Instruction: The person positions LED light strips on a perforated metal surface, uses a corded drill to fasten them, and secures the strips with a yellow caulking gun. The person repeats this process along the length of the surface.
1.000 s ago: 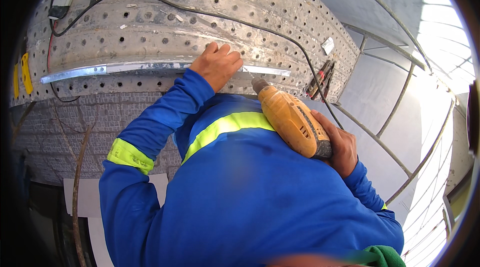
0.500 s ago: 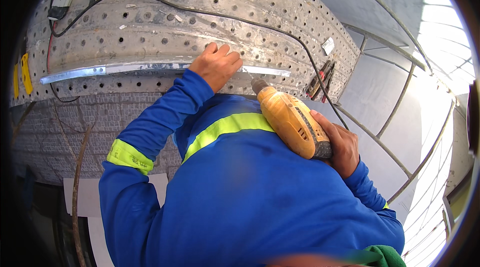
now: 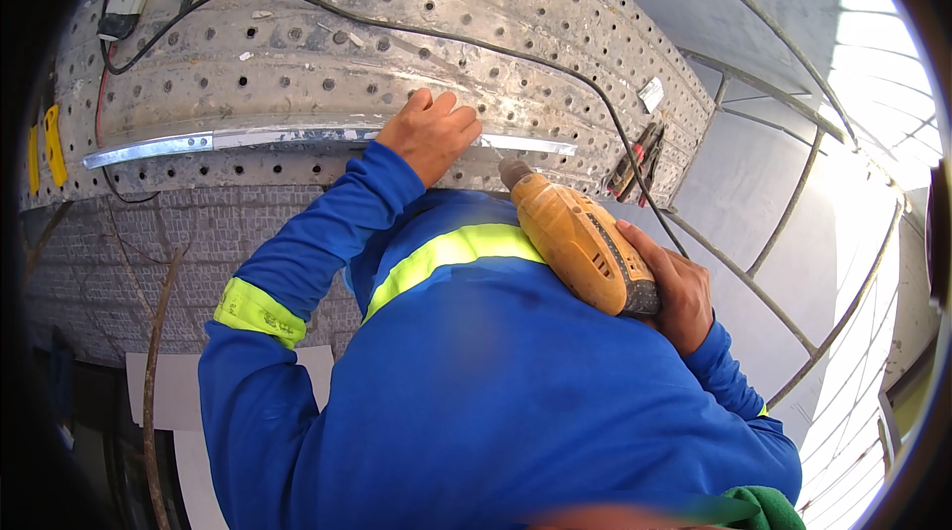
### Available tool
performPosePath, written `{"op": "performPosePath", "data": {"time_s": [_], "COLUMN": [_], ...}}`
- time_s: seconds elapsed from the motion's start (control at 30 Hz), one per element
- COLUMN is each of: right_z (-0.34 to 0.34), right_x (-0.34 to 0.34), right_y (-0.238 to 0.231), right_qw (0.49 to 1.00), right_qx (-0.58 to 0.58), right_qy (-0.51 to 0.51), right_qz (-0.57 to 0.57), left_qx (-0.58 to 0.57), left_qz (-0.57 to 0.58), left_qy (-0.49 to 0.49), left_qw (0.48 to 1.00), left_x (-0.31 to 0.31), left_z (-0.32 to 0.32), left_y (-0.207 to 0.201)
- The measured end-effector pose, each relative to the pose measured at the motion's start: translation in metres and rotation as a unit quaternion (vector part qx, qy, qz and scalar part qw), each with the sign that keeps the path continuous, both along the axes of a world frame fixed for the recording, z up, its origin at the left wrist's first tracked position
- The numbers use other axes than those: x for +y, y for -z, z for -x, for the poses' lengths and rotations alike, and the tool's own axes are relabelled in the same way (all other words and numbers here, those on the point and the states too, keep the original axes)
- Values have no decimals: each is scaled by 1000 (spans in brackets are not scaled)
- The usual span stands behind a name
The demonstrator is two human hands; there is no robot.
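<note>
The left hand (image 3: pixel 428 133) is stretched up and forward, with the arm in a blue sleeve almost straight from the shoulder. The palm lies flat against the perforated grey surface (image 3: pixel 297 54), and the fingers (image 3: pixel 451 106) are together and bent a little over the shiny metal strip (image 3: pixel 238 139). The hand presses on this strip and does not close around anything. The strip runs far out to the left of this hand and comes out again a short way on its right side.

The right hand (image 3: pixel 672 287) is lower and to the right, with the elbow bent and the wrist turned inward. It is closed around the rear grip of the orange power drill (image 3: pixel 578 237). The drill body points up and to the left, toward the left hand. Its thin bit (image 3: pixel 490 147) ends just beside the left hand's fingers, at the lower edge of the strip; whether the tip touches the metal I cannot tell.

A black cable (image 3: pixel 555 64) runs above both hands and goes down to the right of the drill.
</note>
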State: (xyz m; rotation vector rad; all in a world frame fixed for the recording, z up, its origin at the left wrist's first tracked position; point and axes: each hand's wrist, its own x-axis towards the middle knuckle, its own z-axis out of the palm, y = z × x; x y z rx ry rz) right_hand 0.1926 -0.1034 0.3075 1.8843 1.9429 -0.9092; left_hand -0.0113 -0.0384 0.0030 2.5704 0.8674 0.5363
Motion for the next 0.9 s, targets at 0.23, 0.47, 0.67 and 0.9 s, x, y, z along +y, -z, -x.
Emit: {"op": "performPosePath", "data": {"time_s": [0.23,0.47,0.67,0.9], "right_z": [-1,-6,-4,-10], "right_x": [2,0,3,20], "right_y": [0,0,9,25], "right_qw": [1000,1000,998,998], "right_qx": [5,0,23,55], "right_qy": [-7,-15,-37,-30], "right_qz": [1,4,-37,10], "left_qx": [-4,-15,-2,-32], "left_qz": [5,3,-13,13], "left_qy": [3,-1,-8,-20], "left_qw": [1000,1000,1000,999], "left_x": [0,1,0,-6], "left_z": [0,0,0,2], "left_y": [2,2,0,0]}}
